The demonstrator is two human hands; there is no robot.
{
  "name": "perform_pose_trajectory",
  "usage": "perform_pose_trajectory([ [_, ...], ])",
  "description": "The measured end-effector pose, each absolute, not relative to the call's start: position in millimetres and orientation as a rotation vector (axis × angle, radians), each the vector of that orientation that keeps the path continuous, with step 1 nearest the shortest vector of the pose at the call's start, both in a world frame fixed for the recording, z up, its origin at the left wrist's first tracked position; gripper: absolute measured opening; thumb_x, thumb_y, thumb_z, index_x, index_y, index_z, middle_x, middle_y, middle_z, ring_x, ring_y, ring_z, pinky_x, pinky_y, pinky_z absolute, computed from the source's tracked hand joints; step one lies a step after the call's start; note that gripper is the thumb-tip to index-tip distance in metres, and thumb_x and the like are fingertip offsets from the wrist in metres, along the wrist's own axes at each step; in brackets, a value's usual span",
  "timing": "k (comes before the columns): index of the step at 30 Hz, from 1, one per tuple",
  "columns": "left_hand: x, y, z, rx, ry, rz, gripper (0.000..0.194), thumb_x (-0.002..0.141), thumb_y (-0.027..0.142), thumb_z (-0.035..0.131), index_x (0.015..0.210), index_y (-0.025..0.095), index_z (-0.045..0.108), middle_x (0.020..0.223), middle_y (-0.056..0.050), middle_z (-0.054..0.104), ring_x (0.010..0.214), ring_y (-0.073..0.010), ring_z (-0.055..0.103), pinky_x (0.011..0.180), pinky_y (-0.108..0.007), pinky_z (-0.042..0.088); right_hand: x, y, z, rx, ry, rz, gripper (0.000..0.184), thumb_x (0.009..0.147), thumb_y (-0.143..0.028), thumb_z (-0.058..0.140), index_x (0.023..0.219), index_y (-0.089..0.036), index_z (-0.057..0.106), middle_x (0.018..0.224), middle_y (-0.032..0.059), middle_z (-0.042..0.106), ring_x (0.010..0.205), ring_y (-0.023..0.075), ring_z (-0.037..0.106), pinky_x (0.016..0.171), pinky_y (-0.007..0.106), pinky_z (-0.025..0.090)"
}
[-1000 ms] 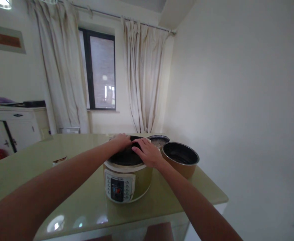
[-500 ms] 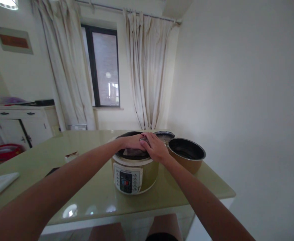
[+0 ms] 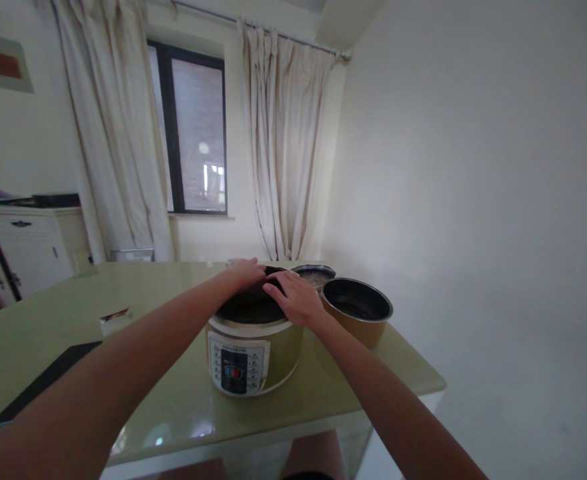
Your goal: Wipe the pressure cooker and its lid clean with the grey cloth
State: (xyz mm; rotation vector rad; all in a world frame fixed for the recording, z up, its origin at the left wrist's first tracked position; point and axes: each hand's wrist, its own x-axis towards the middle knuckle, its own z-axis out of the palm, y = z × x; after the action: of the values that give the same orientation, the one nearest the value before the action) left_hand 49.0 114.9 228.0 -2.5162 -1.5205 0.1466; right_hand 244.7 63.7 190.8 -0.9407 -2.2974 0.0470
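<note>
Left hand (image 3: 246, 273), right hand (image 3: 297, 299) on electric cooker (image 3: 261, 355)

Uneven push might tilt or slide it, I'd guess. Arms stretched forward, hands slightly apart at the rim, fingers bent inward; firm grip, can't tell. Cooker upright near table's (image 3: 143, 283) front edge; brown pot (image 3: 373, 330) just beside, right.
</note>
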Motion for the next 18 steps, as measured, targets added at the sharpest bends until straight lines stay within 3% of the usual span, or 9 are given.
perform_pose_trajectory([
  [5,36,101,251,-2.436,-1.877,0.604,0.047,0.060,0.020,0.087,0.107,0.022,0.080,0.108,-0.016,0.079,0.106,-0.0364,0.073,0.091,-0.046,0.060,243,64,189,-1.016,-2.281,0.043,0.055,0.108,-0.066,0.034,0.126,-0.025,0.066,0.121,0.0072,0.073,0.115,0.0237,0.065,0.097,0.037,0.046],
  [9,52,87,271,-2.732,-2.013,0.907,0.034,0.054,0.026,0.087,0.087,0.020,0.080,0.087,-0.008,0.081,0.080,-0.0317,0.076,0.073,-0.043,0.064,243,63,189,-1.054,-2.259,0.066,0.054,0.107,-0.068,0.036,0.122,-0.026,0.066,0.114,0.0064,0.074,0.108,0.0233,0.067,0.090,0.036,0.047],
  [14,80,77,276,-3.197,-1.433,0.265,0.051,0.054,0.020,0.084,0.105,0.024,0.080,0.105,-0.001,0.081,0.106,-0.0277,0.072,0.096,-0.036,0.060,244,63,187,-1.013,-2.176,0.047,0.044,0.112,-0.055,0.031,0.125,-0.026,0.062,0.121,0.0082,0.071,0.116,0.0242,0.063,0.096,0.037,0.047],
  [18,105,93,251,-3.092,-1.319,-0.050,0.050,0.071,0.019,0.082,0.121,0.020,0.074,0.118,-0.004,0.078,0.117,-0.0256,0.066,0.105,-0.034,0.055,244,62,187,-0.888,-2.080,0.031,0.042,0.112,-0.048,0.039,0.141,-0.022,0.054,0.135,0.0114,0.065,0.129,0.0245,0.055,0.112,0.040,0.041],
])
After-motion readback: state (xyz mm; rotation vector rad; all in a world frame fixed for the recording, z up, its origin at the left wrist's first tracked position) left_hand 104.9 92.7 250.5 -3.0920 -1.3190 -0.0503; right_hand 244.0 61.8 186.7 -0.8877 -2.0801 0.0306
